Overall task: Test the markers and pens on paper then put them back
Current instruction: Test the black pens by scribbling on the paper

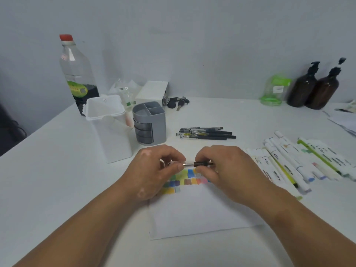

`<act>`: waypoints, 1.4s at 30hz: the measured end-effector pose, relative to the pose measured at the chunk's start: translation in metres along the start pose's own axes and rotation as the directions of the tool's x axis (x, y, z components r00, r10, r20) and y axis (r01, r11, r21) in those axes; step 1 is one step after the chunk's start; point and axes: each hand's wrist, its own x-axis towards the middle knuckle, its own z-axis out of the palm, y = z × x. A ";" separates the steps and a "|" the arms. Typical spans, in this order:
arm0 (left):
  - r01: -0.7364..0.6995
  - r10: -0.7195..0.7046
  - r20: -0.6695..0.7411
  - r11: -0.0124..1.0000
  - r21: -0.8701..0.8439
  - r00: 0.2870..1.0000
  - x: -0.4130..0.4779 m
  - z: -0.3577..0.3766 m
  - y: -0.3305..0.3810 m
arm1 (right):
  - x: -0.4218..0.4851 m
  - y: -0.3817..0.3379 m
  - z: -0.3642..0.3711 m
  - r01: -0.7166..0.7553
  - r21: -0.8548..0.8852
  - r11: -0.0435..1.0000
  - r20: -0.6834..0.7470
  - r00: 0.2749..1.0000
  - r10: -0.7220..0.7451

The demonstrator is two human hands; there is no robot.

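Your left hand (154,170) and right hand (227,170) pinch one pen (194,164) between them, held level just above the top of the paper (202,212).

Left fingers curl round the pen's clear end, right fingers round the black grip. You can't tell whether the cap is coming off or going on. The paper lies near the front middle of the desk (57,170), with colour swatches along its far edge, so the markers (289,160) fanned near the right edge look tested. Pens seem the step in hand. The other pens (208,132) lie piled toward the back, right of the grey organiser (149,122). Next, if it is uncapped, put the tip to bare paper below the swatches. If it is capped, seat the cap fully and return the pen.
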 end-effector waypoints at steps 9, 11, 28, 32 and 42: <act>-0.055 0.037 0.128 0.989 0.136 0.991 -0.001 -0.004 0.007 | -0.009 0.024 0.003 -0.125 0.626 0.769 -0.094 0.968 0.233; -0.134 0.103 0.193 0.979 0.152 0.976 -0.002 0.002 0.014 | -0.008 0.021 0.008 -0.104 0.687 0.719 -0.098 0.967 0.233; -0.180 0.153 0.225 0.978 0.106 0.962 -0.004 0.009 0.026 | -0.008 0.000 0.025 -0.117 0.946 0.301 0.081 0.988 0.128; -0.185 0.162 0.200 0.977 0.103 0.966 -0.005 0.006 0.030 | -0.007 -0.001 0.025 -0.071 0.963 0.259 0.040 0.992 0.124; -0.212 0.179 0.245 0.971 0.115 0.953 -0.007 0.015 0.036 | -0.008 -0.001 0.018 -0.009 0.932 0.363 -0.055 0.985 0.166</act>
